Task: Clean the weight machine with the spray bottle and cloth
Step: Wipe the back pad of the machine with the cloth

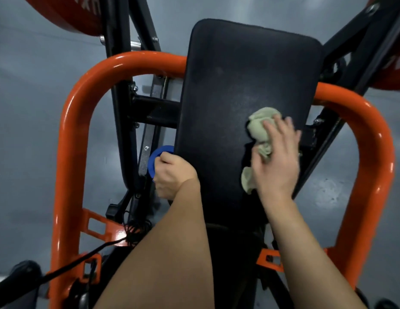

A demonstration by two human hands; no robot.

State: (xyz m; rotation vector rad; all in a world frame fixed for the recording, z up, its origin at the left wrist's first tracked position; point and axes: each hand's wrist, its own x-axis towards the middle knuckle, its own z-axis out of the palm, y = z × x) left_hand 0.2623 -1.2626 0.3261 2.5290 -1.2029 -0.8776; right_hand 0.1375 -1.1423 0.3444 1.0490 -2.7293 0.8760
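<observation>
Pressing crumpled green cloth (259, 128) on black pad (228, 85), right hand (277, 161) flat; left hand (172, 175) grips blue bottle (156, 157), seemingly

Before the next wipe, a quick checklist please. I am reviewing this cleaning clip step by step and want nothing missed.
1. Crumpled pale green cloth lies on the black padded rest: ok.
2. Right hand presses the cloth, fingers laid over it: ok.
3. Left hand grips the blue round plastic part, presumably the spray bottle, beside the pad's left edge: ok.
4. Nozzle direction: cannot tell, since the hand and the pad hide it.
5. Pad wet with spray: cannot tell, only a faint sheen shows.
6. Orange tubular steel frame wiped: cannot tell.
</observation>
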